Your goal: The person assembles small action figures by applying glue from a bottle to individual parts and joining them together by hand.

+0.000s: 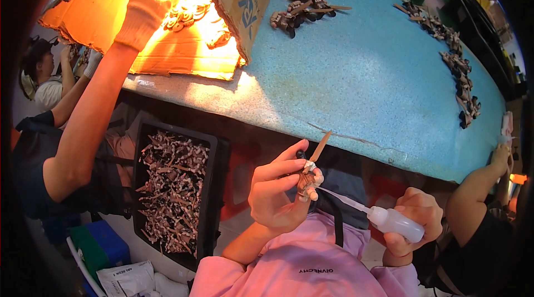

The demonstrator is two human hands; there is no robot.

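My left hand (273,195) pinches a small painted figurine (309,180) between thumb and fingers, in front of my chest. A tan blade-shaped piece (321,146) sticks up from the figurine toward the table edge. Wrapped in my right hand (420,212) is a translucent white squeeze bottle (396,224). Its long thin nozzle (346,201) points left, the tip close to the figurine's lower side. Whether the tip touches the figurine I cannot tell.
The blue tabletop (356,74) carries a pile of figurines (306,10) and a row of them (459,74) at the right. At left, a co-worker's gloved hand (147,10) reaches into a brightly lit cardboard box (183,57). A black crate (214,197) full of figurines stands below.
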